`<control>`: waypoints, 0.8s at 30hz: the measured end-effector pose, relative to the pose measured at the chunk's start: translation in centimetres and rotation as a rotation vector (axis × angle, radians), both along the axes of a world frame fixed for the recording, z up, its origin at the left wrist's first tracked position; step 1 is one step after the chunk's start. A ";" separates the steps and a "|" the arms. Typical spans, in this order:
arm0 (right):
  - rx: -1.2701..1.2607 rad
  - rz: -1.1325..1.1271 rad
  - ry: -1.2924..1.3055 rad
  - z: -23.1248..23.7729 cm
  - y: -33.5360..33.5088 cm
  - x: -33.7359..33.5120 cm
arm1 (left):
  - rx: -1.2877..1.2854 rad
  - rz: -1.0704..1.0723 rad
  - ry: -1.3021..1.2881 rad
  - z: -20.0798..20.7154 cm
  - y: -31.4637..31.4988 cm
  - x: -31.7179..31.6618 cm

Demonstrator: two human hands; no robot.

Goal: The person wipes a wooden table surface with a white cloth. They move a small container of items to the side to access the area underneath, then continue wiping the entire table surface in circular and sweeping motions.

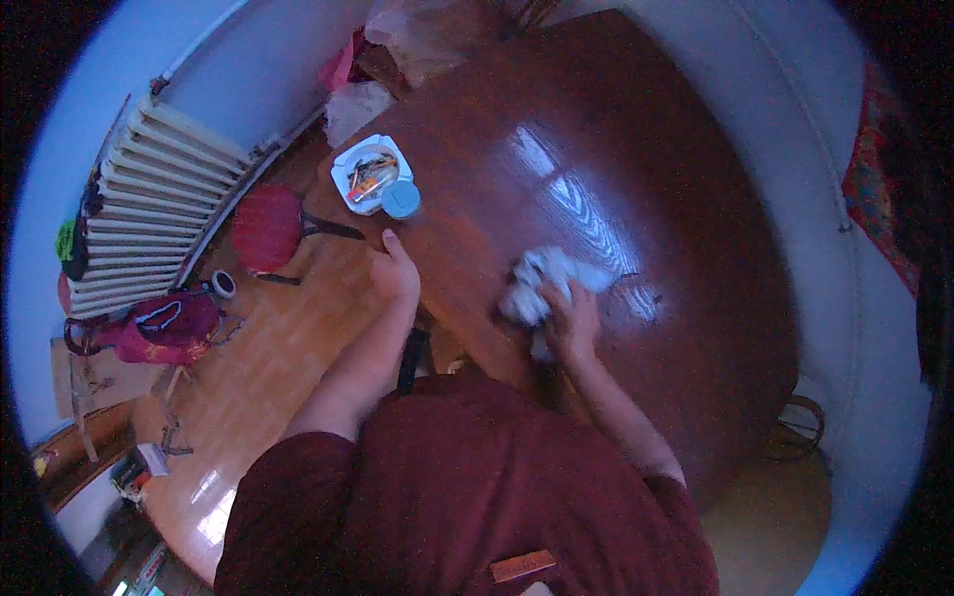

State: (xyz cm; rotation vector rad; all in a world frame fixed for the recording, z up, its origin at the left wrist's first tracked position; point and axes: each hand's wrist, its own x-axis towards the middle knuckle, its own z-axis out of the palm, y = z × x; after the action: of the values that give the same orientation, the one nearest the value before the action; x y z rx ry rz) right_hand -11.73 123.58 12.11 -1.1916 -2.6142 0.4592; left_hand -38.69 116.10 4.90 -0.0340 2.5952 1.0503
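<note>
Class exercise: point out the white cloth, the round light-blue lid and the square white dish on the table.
white cloth (542, 280), head view, on the bunched middle of the cloth under the right hand.
round light-blue lid (400, 200), head view, centre of its top.
square white dish (347, 163), head view, on its left rim.

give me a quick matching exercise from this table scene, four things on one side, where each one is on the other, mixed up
Things:
1. white cloth
2. left hand
3. pale blue round lid
4. white square dish

Places:
a. resting on the near edge of the brown table
b. at the table's far left corner, holding small bits
c. bunched under the right hand on the tabletop
d. touching the dish's side nearest the person

Pairs: 1-c, 2-a, 3-d, 4-b
</note>
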 end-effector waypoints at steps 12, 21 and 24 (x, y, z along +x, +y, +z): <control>-0.041 0.018 0.068 -1.0 -1.3 5.0 | 0.072 -0.045 0.101 -1.3 -0.2 -0.1; 0.048 -0.081 -0.067 -1.1 1.6 1.0 | 0.126 -0.102 0.069 0.6 0.0 0.4; 0.040 -0.052 0.100 0.3 5.4 -6.4 | 0.166 -0.120 0.125 -0.2 0.0 -0.2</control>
State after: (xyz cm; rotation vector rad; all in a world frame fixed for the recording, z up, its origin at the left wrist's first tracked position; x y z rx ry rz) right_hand -18.13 128.98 12.43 -1.1892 -2.4908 0.4417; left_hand -38.85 116.13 4.72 0.2315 2.5716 1.2557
